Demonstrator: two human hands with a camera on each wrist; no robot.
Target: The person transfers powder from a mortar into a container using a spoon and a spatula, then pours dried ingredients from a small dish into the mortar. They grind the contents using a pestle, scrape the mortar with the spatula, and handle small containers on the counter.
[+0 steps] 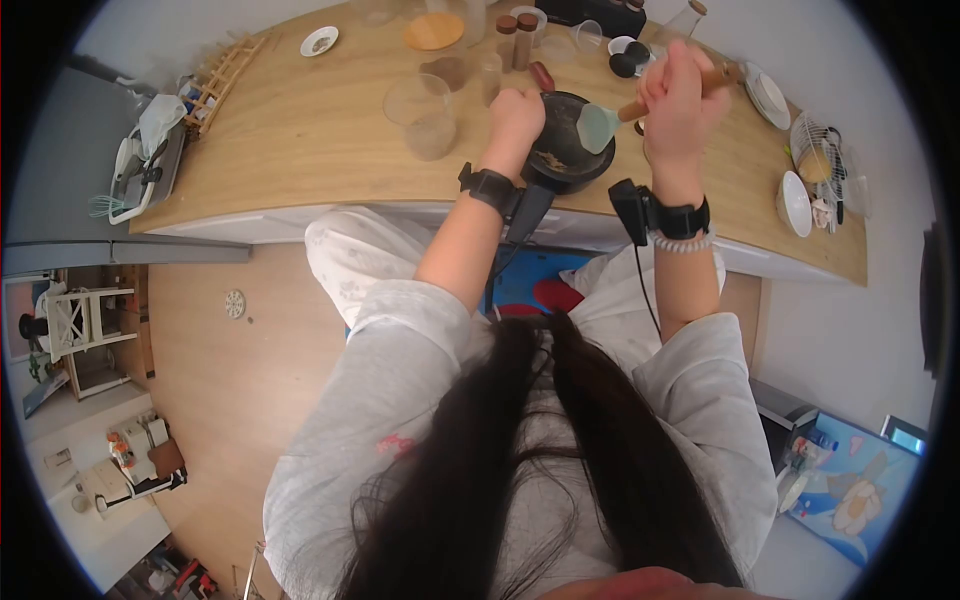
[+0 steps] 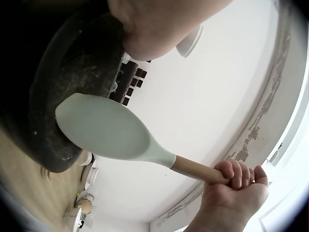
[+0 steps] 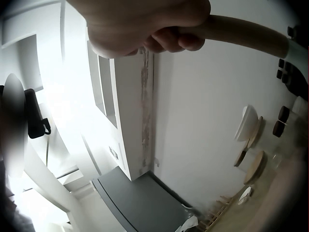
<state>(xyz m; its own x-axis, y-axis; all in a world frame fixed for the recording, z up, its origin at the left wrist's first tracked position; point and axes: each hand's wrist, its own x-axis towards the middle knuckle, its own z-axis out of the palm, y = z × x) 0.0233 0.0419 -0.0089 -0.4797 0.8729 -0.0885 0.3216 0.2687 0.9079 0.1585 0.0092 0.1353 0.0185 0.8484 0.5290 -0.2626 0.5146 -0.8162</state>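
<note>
The left hand (image 1: 517,125) holds the rim side of a small black pan or bowl (image 1: 566,170), tilted near the table's front edge, with some brownish bits inside it. The right hand (image 1: 685,110) grips the wooden handle of a pale green spatula (image 1: 598,128), its head over the dark vessel. In the left wrist view the spatula head (image 2: 106,126) overlaps the black rim (image 2: 60,154), and the right hand (image 2: 234,188) has its fingers curled round the handle. The right wrist view shows the right hand (image 3: 149,24) on the handle (image 3: 246,36).
On the wooden table (image 1: 290,130) stand a clear glass container (image 1: 428,130), brown-capped jars (image 1: 523,42), a round wooden lid (image 1: 434,31) and a small white dish (image 1: 320,41). A white bowl (image 1: 794,204) and a wire basket (image 1: 815,150) stand at the right, a wooden rack (image 1: 222,85) at the left.
</note>
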